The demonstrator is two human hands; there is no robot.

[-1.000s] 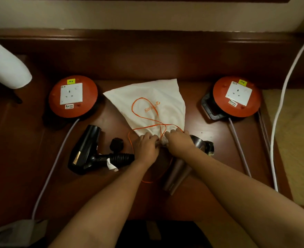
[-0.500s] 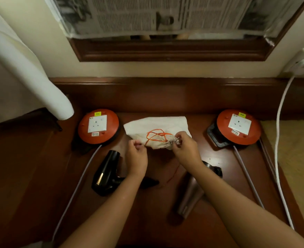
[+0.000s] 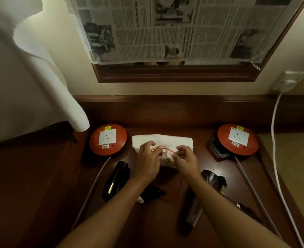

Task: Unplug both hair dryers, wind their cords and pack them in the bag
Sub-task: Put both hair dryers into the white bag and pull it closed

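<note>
A white cloth bag with an orange drawstring lies on the dark wooden desk, between two sockets. My left hand and my right hand both rest on the bag's gathered mouth, fingers curled at the drawstring. A black hair dryer lies on the desk left of my left forearm, its handle partly hidden under it. A second, brown hair dryer lies under my right forearm. Neither dryer is plugged in.
Two round red socket reels stand on the desk, one at the left and one at the right, each trailing a grey cable toward me. A white cable hangs from a wall plug at right. White cloth hangs at left.
The view has tilted up, showing the newspaper-covered frame. The bag has gone from spread flat to bunched, and my hands have come together on its mouth and drawstring.
</note>
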